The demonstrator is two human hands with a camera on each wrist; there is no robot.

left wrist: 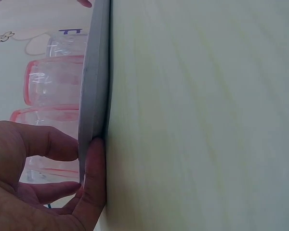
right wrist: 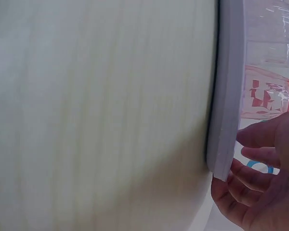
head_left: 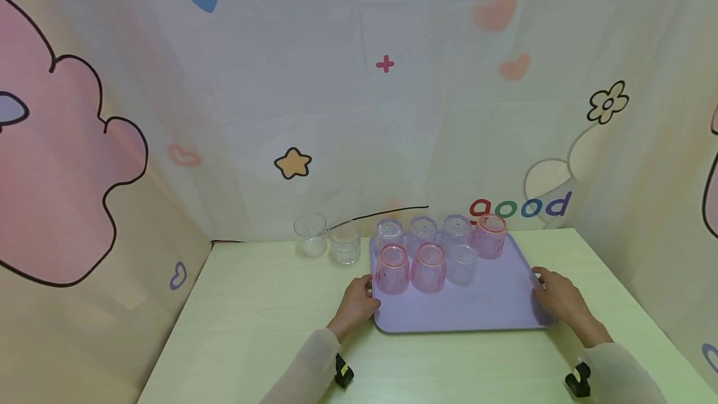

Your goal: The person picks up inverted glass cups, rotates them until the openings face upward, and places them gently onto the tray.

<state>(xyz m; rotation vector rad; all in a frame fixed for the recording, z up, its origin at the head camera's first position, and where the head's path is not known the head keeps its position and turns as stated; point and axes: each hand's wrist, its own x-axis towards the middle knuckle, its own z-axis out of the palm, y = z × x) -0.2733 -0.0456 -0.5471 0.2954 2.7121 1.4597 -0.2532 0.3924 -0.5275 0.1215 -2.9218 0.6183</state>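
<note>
A purple tray (head_left: pixel 488 304) lies on the table with several upside-down-looking glasses grouped on its left and back part. In front stand two pink glasses (head_left: pixel 429 269) and a clear glass (head_left: pixel 462 265). Behind them is a row of pale purplish glasses (head_left: pixel 423 234), ending at the right in another pink glass (head_left: pixel 489 237). My left hand (head_left: pixel 359 301) grips the tray's left edge, its fingers on both sides of the rim (left wrist: pixel 94 86) in the left wrist view. On the opposite side, my right hand (head_left: pixel 563 297) holds the right edge, fingers curled at the rim (right wrist: pixel 226 106).
Two clear glasses (head_left: pixel 344 243) stand on the pale table (head_left: pixel 252 329) just left of the tray, near the back. A printed curtain (head_left: pixel 336 111) hangs close behind the table and along both sides.
</note>
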